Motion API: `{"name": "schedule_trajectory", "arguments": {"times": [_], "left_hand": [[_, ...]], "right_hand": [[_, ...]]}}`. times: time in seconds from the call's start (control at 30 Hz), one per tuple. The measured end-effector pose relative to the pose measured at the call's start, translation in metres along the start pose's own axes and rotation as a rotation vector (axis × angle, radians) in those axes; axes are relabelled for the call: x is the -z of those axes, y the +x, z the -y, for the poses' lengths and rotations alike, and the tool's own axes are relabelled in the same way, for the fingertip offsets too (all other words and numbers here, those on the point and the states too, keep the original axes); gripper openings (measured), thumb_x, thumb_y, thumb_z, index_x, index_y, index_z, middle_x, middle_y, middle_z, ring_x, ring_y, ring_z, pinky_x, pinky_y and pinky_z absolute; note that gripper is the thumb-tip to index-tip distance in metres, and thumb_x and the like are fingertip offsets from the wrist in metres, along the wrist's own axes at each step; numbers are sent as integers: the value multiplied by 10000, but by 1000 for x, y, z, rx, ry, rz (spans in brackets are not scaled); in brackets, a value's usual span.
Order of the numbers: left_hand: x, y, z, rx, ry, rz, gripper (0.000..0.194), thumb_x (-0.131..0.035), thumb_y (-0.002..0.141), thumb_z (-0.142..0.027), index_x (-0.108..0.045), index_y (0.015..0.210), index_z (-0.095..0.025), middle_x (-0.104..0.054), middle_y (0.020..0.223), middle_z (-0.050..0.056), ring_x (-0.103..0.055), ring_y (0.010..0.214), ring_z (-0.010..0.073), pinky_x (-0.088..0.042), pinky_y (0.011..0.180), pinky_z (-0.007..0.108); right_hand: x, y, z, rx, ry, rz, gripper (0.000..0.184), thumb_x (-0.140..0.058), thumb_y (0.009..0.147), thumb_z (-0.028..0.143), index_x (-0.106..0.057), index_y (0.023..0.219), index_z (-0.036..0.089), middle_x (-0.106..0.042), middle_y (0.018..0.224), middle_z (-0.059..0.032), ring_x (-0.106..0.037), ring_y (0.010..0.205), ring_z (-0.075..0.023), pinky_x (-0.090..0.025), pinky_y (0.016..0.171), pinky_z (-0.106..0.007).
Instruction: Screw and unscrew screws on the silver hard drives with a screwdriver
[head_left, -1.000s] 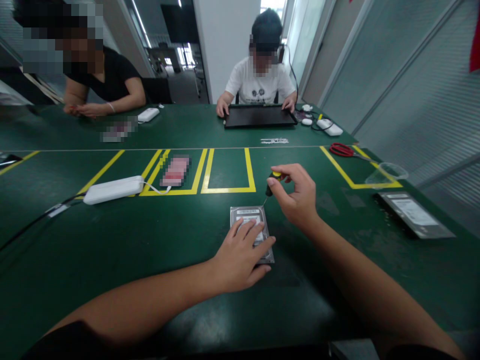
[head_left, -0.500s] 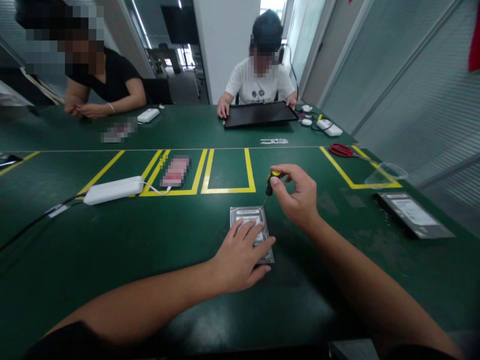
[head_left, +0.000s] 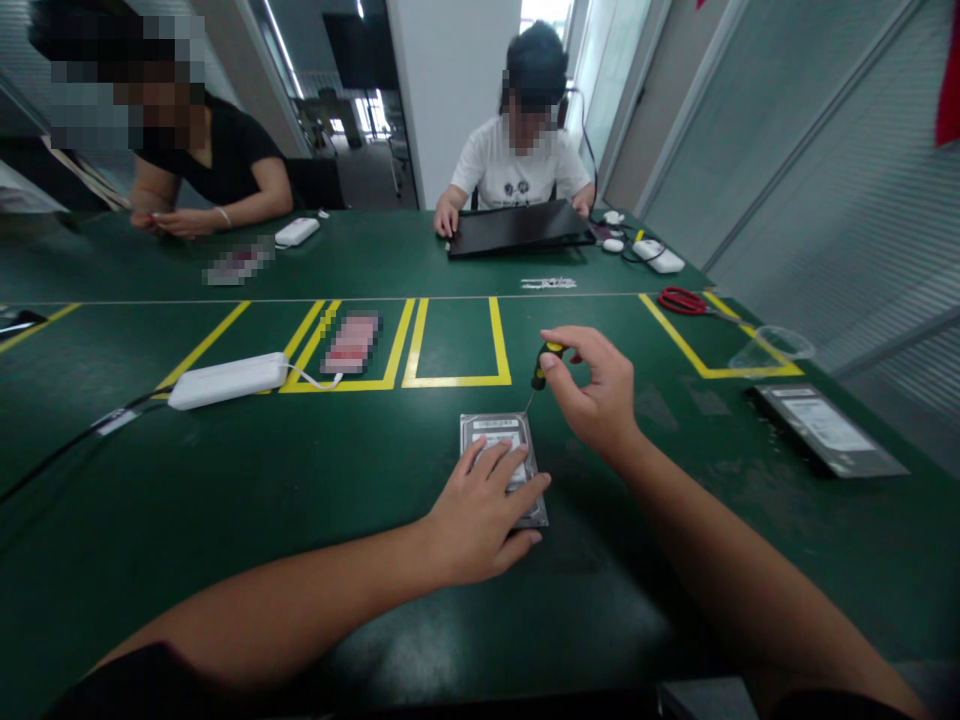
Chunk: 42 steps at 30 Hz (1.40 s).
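A silver hard drive (head_left: 491,424) with a white label lies flat on the green table. My left hand (head_left: 484,510) rests on it, fingers spread, and covers much of its lower part. My right hand (head_left: 596,385) grips the black and yellow handle of a small screwdriver (head_left: 538,378) between thumb and fingers. The shaft slants down to the drive's far right corner, where the tip meets it; any screw there is too small to make out.
A second hard drive (head_left: 829,428) lies at the right, below red-handled scissors (head_left: 684,300) and a clear plastic piece (head_left: 772,345). At the left are a white power strip (head_left: 227,380) and a blurred phone (head_left: 351,343). Across the table, one person holds a dark panel (head_left: 521,230); another sits left.
The screwdriver handle has turned slightly in my right hand, its tip still at the same corner. My left hand stays put. Across the table, the dark panel's right side has lifted a little.
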<state>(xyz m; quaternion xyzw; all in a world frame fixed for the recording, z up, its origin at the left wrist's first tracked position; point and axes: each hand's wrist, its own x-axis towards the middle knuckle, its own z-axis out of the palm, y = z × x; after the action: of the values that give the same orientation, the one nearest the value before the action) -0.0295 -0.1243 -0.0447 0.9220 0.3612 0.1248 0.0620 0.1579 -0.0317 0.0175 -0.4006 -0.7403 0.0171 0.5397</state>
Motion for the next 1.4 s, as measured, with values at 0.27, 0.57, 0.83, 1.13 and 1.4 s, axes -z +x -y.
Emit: {"name": "schedule_trajectory", "arguments": {"times": [0.27,0.57,0.83,1.13,1.4], "left_hand": [[0,-1,0,-11,-5,-10,618,-579,870,-502,-445,1431,-282,-381,1494,124,-326,1377,360,-183,1156,596],[0,0,0,-3,3,0,622,-582,867,-508,-441,1432,-291,-377,1498,120,-318,1381,352,-180,1162,579],[0,-1,0,-9,-3,0,624,-577,870,-506,-437,1435,-283,-367,1503,124,-318,1382,359,-183,1157,590],[-1,-1,0,-10,0,-6,622,-581,868,-510,-442,1431,-284,-378,1499,124,-324,1380,359,-183,1157,586],[0,0,0,-11,10,-2,626,-580,866,-515,-439,1432,-288,-379,1496,130,-326,1378,360,-182,1157,583]], "right_hand": [[0,-1,-1,-20,-22,-14,220,-595,853,233,-674,1057,242,-717,995,-45,-642,913,-195,-514,804,-392],[-1,0,0,16,-19,-22,200,-621,833,237,-676,1023,215,-698,991,-65,-636,942,-204,-520,802,-385],[-1,-2,-3,-18,-15,-10,284,-543,859,172,-683,1099,231,-723,1050,-54,-648,955,-201,-525,810,-398],[-1,-2,-3,-10,9,-10,310,-501,880,170,-689,1108,265,-711,1055,-45,-644,997,-205,-511,873,-429],[-1,-1,-2,-22,4,-18,256,-560,868,217,-690,1087,247,-678,1015,-64,-632,957,-198,-528,822,-401]]}}
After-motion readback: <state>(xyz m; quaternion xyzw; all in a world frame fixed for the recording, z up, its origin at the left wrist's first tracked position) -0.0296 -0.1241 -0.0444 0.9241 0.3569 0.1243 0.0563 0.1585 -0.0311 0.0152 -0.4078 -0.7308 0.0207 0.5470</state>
